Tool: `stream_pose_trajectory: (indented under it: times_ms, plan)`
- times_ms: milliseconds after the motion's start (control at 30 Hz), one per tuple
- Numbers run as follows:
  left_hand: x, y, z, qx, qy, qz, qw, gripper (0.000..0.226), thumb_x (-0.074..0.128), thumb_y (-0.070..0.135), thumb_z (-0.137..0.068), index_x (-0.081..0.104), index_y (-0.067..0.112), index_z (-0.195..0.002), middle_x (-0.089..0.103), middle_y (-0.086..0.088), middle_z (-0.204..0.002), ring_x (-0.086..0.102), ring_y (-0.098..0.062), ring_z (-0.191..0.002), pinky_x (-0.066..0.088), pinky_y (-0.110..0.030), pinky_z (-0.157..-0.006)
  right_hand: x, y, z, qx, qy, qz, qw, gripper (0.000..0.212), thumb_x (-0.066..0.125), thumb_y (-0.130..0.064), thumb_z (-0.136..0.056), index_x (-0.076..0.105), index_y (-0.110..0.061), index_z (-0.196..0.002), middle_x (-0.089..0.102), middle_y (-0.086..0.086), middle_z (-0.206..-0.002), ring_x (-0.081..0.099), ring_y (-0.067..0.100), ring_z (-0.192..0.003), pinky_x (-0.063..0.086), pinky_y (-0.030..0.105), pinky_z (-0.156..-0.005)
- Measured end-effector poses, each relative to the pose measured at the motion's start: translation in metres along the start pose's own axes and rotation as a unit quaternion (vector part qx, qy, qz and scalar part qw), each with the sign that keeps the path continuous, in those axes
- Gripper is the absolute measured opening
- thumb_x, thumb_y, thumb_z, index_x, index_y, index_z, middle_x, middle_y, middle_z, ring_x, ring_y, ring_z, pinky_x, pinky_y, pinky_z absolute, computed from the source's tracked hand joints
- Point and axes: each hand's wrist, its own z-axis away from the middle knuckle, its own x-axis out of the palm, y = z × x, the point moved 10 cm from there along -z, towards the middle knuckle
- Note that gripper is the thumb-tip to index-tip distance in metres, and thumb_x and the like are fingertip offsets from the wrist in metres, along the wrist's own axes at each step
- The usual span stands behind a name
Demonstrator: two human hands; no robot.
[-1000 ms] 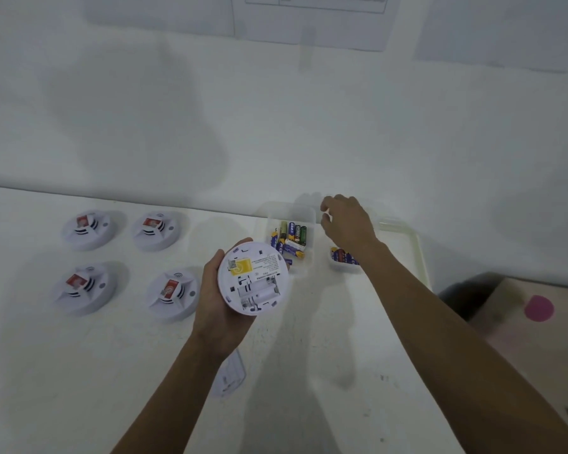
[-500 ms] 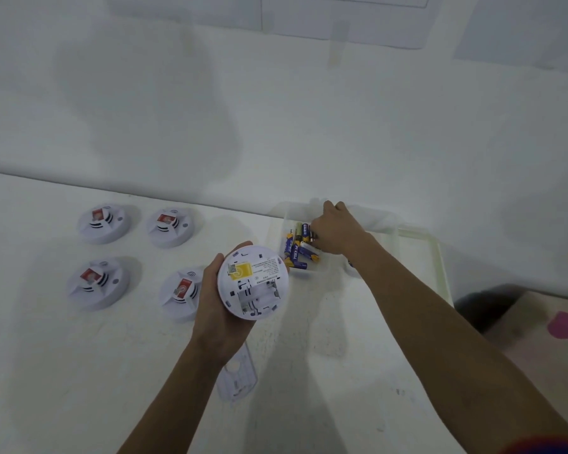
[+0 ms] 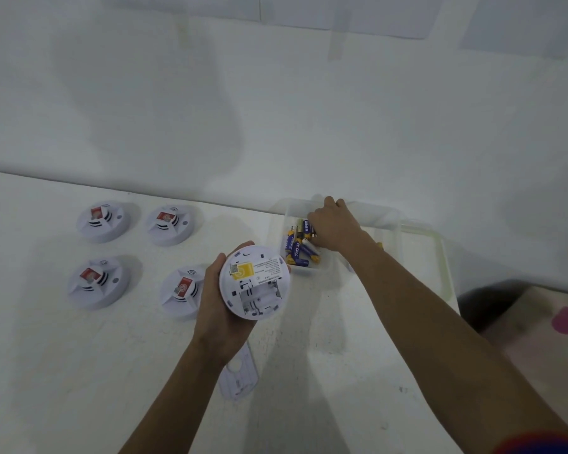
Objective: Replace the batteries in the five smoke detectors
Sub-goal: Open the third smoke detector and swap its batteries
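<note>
Showing its open bay, the smoke detector [image 3: 254,283] is gripped mid-frame by the left hand [image 3: 215,306]; the right hand [image 3: 336,229] is set among batteries [image 3: 297,249], where its fingers' state cannot be told.

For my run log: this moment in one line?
left hand: holds open detector | right hand: in battery tub | four detectors: on table

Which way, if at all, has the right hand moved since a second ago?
Yes: the right hand moved left, into the battery box, onto the batteries.
</note>
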Motion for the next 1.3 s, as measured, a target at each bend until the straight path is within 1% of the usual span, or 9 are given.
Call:
stream_pose_trajectory:
  times_ms: [133,300,467,667,900,1000,1100,1200,1300]
  plan:
    - [0.000,0.000,0.002,0.000,-0.002,0.001,1.000,0.068,0.084,0.048,-0.056,0.068,0.020,-0.116,0.060,-0.018,-0.129,0.061,-0.038,-0.113,0.056,-0.044,-0.084,0.001,-0.001,0.000,-0.002,0.012,-0.021,1.000,0.027,0.051,-0.028,-0.086,0.052,-0.017,-0.111,0.066,0.004,-0.089,0.046,0.029,-0.101,0.034,0.039,-0.083]
    - [-0.005,0.001,0.002,0.005,0.010,-0.001,1.000,0.071,0.085,0.049,-0.056,0.067,0.019,-0.118,0.059,-0.017,-0.131,0.060,-0.037,-0.114,0.056,-0.044,-0.084,-0.001,0.000,0.001,0.001,0.023,-0.044,0.999,0.018,0.047,-0.025,-0.087,0.064,-0.024,-0.094,0.065,0.000,-0.084,0.044,0.026,-0.094,0.033,0.038,-0.080]
    - [-0.004,0.003,0.005,0.013,0.008,0.005,1.000,0.061,0.080,0.047,-0.060,0.070,0.020,-0.114,0.064,-0.015,-0.124,0.064,-0.035,-0.109,0.057,-0.042,-0.079,-0.005,0.009,0.006,0.035,0.056,-0.079,0.995,0.022,0.043,-0.023,-0.091,0.063,-0.016,-0.099,0.066,0.005,-0.089,0.046,0.027,-0.097,0.035,0.037,-0.081]
    - [-0.011,0.005,0.004,0.022,0.027,-0.008,0.999,0.067,0.083,0.049,-0.056,0.069,0.020,-0.115,0.063,-0.013,-0.126,0.062,-0.035,-0.113,0.056,-0.043,-0.082,-0.021,0.030,0.020,0.119,0.154,-0.322,0.926,0.019,0.055,-0.021,-0.091,0.059,-0.009,-0.104,0.066,0.008,-0.094,0.048,0.027,-0.096,0.041,0.036,-0.078]
    - [-0.009,0.006,0.004,0.024,0.016,-0.010,1.000,0.069,0.085,0.049,-0.054,0.069,0.020,-0.115,0.063,-0.013,-0.125,0.062,-0.035,-0.112,0.056,-0.043,-0.082,-0.033,0.022,0.019,0.117,0.147,-0.458,0.869,0.016,0.046,-0.020,-0.097,0.046,-0.006,-0.088,0.047,0.007,-0.084,0.042,0.019,-0.075,0.033,0.030,-0.065]
    - [-0.010,0.006,0.004,0.025,0.021,-0.021,0.999,0.070,0.085,0.052,-0.053,0.070,0.021,-0.115,0.063,-0.012,-0.127,0.061,-0.034,-0.114,0.056,-0.042,-0.082,-0.035,0.013,0.019,0.114,0.117,-0.512,0.843,0.011,0.036,-0.012,-0.099,0.044,-0.005,-0.097,0.057,0.014,-0.079,0.050,0.022,-0.066,0.042,0.038,-0.059]
    - [-0.014,0.007,0.003,0.029,0.025,-0.019,0.999,0.065,0.081,0.051,-0.058,0.069,0.022,-0.115,0.062,-0.013,-0.128,0.060,-0.035,-0.116,0.056,-0.043,-0.085,-0.032,0.007,0.020,0.123,0.086,-0.554,0.819,0.017,0.034,-0.003,-0.095,0.047,-0.006,-0.106,0.057,0.008,-0.070,0.054,0.013,-0.057,0.045,0.021,-0.052]
    - [-0.019,0.008,0.003,0.027,0.033,-0.020,0.999,0.074,0.081,0.053,-0.058,0.064,0.021,-0.122,0.053,-0.017,-0.138,0.048,-0.040,-0.128,0.049,-0.048,-0.096,-0.024,0.002,0.016,0.122,0.048,-0.521,0.844,0.019,0.041,-0.003,-0.091,0.057,-0.007,-0.102,0.053,-0.002,-0.071,0.051,0.006,-0.055,0.041,0.019,-0.057]
    - [-0.019,0.008,0.002,0.025,0.028,-0.015,0.999,0.075,0.082,0.053,-0.058,0.064,0.021,-0.123,0.051,-0.018,-0.139,0.046,-0.041,-0.129,0.046,-0.049,-0.098,-0.005,-0.018,0.013,0.080,-0.055,-0.453,0.886,0.037,0.060,-0.018,-0.087,0.053,-0.014,-0.124,0.057,0.003,-0.101,0.057,0.020,-0.084,0.045,0.027,-0.071]
